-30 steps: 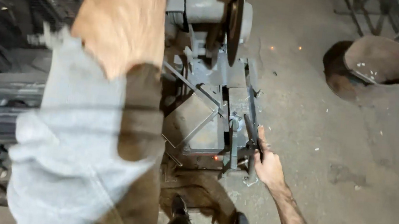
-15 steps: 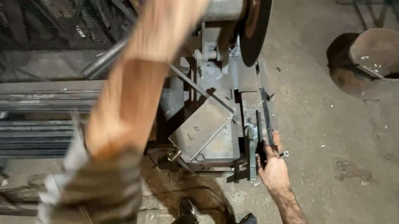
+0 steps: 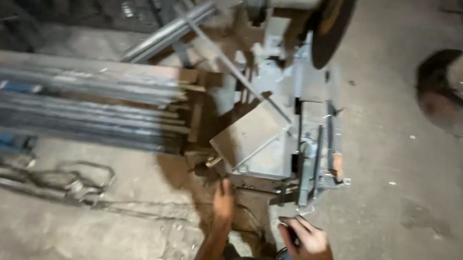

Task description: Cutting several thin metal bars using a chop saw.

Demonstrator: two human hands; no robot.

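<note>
Two bare hands at the front of a chop saw on a workshop floor.
Stacked steel bars (image 3: 82,108) lie left; the left hand (image 3: 223,199), fingers together, touches the chop saw (image 3: 275,146) base corner, while the right hand (image 3: 305,244), fingers curled, its grip unclear, hovers just below the saw's vise.

Left hand (image 3: 223,201) stretched forward on a straight forearm, fingers blurred, right hand (image 3: 306,244) drawn back, fingers (image 3: 295,222) loosely curled
</note>
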